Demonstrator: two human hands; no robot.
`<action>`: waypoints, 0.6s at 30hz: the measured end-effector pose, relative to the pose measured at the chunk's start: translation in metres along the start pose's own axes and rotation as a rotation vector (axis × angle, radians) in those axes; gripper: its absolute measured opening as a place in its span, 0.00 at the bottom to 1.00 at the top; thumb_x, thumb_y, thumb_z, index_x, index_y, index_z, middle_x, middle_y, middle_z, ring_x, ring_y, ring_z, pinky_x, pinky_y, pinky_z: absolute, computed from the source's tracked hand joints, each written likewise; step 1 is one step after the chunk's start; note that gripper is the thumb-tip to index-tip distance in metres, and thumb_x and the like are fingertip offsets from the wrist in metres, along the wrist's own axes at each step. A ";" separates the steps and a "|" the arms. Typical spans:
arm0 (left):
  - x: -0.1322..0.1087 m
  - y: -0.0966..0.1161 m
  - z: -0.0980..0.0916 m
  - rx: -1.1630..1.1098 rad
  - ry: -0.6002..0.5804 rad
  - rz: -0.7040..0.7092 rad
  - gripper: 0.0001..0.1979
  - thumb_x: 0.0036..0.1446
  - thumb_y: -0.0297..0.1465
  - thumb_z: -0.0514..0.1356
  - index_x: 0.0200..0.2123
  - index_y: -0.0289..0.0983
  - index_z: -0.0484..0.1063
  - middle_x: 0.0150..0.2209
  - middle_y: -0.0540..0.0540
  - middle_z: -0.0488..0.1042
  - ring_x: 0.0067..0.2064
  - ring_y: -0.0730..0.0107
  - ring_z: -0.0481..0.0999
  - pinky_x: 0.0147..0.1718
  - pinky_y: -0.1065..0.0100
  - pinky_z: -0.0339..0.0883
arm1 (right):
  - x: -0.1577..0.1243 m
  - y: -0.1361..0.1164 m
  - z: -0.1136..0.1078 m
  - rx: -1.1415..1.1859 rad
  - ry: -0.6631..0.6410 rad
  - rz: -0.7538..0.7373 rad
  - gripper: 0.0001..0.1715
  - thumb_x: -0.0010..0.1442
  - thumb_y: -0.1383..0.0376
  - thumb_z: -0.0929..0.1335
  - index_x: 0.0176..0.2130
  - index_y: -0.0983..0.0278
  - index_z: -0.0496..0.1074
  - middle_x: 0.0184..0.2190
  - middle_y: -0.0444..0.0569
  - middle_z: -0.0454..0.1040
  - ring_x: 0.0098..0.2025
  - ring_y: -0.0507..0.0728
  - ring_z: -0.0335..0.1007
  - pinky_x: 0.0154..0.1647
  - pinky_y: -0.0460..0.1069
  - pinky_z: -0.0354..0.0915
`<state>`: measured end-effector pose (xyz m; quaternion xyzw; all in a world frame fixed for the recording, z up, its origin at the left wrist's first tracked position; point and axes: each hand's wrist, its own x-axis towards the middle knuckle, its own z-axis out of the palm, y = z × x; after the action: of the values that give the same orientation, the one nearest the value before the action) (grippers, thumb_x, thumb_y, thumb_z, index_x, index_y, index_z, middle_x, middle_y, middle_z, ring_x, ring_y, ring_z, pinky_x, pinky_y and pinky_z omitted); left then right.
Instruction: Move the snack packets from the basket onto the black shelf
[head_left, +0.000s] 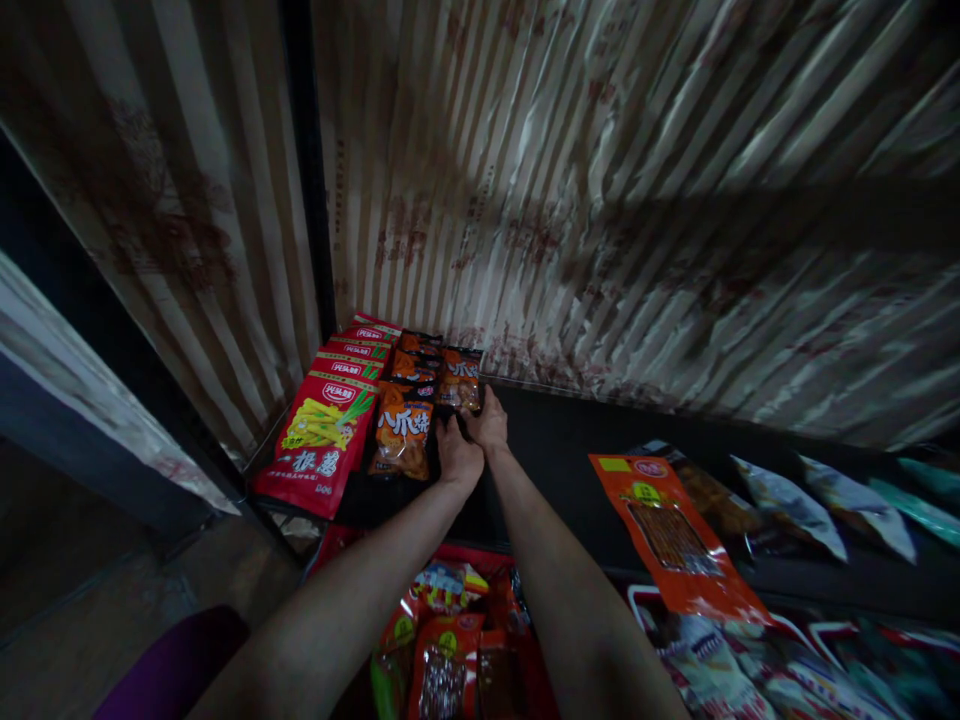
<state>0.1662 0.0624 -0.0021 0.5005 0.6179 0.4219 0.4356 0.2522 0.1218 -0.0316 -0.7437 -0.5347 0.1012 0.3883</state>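
Shelf [555, 440], half-curled hands [460, 458] [491, 425] at packet [460, 374]

We see flat, glossy red packets [315, 435] with pale gold bands, white lettering, yellow sticks and green stalks. Small, shiny orange-and-black snack bags [403, 432] show us white characters over brownish-orange printed food. We find a flat, matte black shelf [544, 430] and a slim black upright post [306, 150]. A large, creased wall sheet [465, 220] carries beige and brown stripes with blotchy reddish-brown prints. We note a long, flat orange packet [671, 535] with a yellow label, a yellow emblem and brown strips, two pointed whitish pouches [787, 505] tinged blue, and a narrow teal packet [919, 510]. We also see dark purple cloth [176, 665].
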 end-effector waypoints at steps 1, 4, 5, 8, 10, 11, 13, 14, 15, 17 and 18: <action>-0.007 -0.002 -0.004 0.006 -0.004 0.032 0.25 0.49 0.18 0.56 0.53 0.30 0.67 0.62 0.33 0.61 0.66 0.55 0.56 0.63 0.60 0.51 | -0.006 0.000 -0.004 0.009 0.001 0.007 0.39 0.51 0.66 0.68 0.61 0.66 0.59 0.60 0.58 0.63 0.64 0.64 0.54 0.63 0.58 0.52; -0.041 -0.015 -0.022 -0.056 -0.057 0.182 0.20 0.51 0.16 0.51 0.44 0.33 0.73 0.56 0.38 0.68 0.59 0.62 0.67 0.58 0.63 0.62 | -0.030 0.003 -0.017 -0.002 -0.018 0.022 0.28 0.54 0.67 0.66 0.54 0.69 0.68 0.59 0.60 0.63 0.65 0.63 0.52 0.63 0.57 0.52; -0.055 -0.023 -0.029 -0.118 -0.101 0.240 0.20 0.51 0.16 0.48 0.42 0.34 0.73 0.54 0.40 0.70 0.53 0.65 0.72 0.52 0.64 0.67 | -0.040 0.004 -0.021 0.009 0.000 0.021 0.25 0.55 0.67 0.65 0.53 0.69 0.69 0.59 0.60 0.63 0.64 0.62 0.54 0.63 0.56 0.53; -0.103 -0.053 -0.053 -0.206 -0.291 0.337 0.20 0.52 0.17 0.46 0.36 0.36 0.75 0.43 0.45 0.75 0.39 0.72 0.77 0.41 0.69 0.73 | -0.076 0.008 -0.034 0.085 0.090 -0.042 0.20 0.58 0.68 0.62 0.49 0.67 0.72 0.56 0.57 0.66 0.58 0.58 0.62 0.59 0.54 0.59; -0.131 -0.079 -0.067 -0.131 -0.379 0.282 0.19 0.50 0.16 0.47 0.32 0.38 0.75 0.38 0.48 0.77 0.35 0.74 0.77 0.38 0.71 0.73 | -0.110 0.009 -0.042 0.161 0.160 -0.088 0.17 0.59 0.67 0.62 0.46 0.65 0.74 0.50 0.56 0.71 0.53 0.56 0.66 0.55 0.52 0.63; -0.142 -0.094 -0.073 -0.079 -0.413 0.233 0.19 0.50 0.16 0.48 0.32 0.38 0.75 0.36 0.48 0.77 0.34 0.74 0.77 0.37 0.71 0.72 | -0.130 0.008 -0.046 0.202 0.190 -0.106 0.16 0.59 0.66 0.62 0.44 0.65 0.74 0.47 0.55 0.72 0.51 0.56 0.68 0.53 0.52 0.65; -0.156 -0.124 -0.084 0.076 -0.459 0.122 0.19 0.49 0.16 0.49 0.33 0.38 0.76 0.36 0.48 0.78 0.34 0.73 0.77 0.39 0.70 0.71 | -0.176 0.008 -0.053 0.285 0.237 -0.136 0.16 0.60 0.64 0.62 0.43 0.64 0.75 0.42 0.53 0.74 0.44 0.55 0.72 0.47 0.52 0.68; -0.160 -0.139 -0.090 0.168 -0.479 0.060 0.17 0.50 0.16 0.51 0.33 0.37 0.76 0.35 0.48 0.79 0.35 0.72 0.77 0.40 0.70 0.71 | -0.201 0.009 -0.055 0.324 0.244 -0.145 0.16 0.61 0.64 0.61 0.43 0.64 0.74 0.40 0.52 0.75 0.40 0.55 0.73 0.44 0.51 0.69; -0.162 -0.153 -0.095 0.209 -0.486 0.024 0.17 0.49 0.16 0.52 0.33 0.37 0.77 0.35 0.47 0.79 0.36 0.71 0.77 0.41 0.69 0.70 | -0.226 0.011 -0.056 0.347 0.218 -0.150 0.16 0.61 0.64 0.61 0.44 0.62 0.74 0.40 0.51 0.75 0.38 0.54 0.73 0.43 0.51 0.69; -0.164 -0.179 -0.105 0.341 -0.502 -0.065 0.16 0.49 0.17 0.53 0.34 0.38 0.77 0.36 0.48 0.79 0.39 0.71 0.77 0.44 0.71 0.68 | -0.276 0.021 -0.053 0.343 0.097 -0.118 0.15 0.61 0.62 0.63 0.45 0.60 0.73 0.38 0.50 0.77 0.39 0.55 0.73 0.44 0.51 0.69; -0.164 -0.191 -0.110 0.391 -0.495 -0.113 0.14 0.49 0.18 0.55 0.32 0.38 0.77 0.35 0.48 0.79 0.40 0.69 0.77 0.44 0.70 0.67 | -0.298 0.028 -0.049 0.332 0.000 -0.072 0.15 0.61 0.61 0.63 0.44 0.60 0.74 0.38 0.50 0.78 0.41 0.57 0.74 0.45 0.52 0.68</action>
<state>0.0318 -0.1363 -0.1366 0.6271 0.5892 0.1355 0.4910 0.1784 -0.1651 -0.0961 -0.6497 -0.5368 0.1742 0.5093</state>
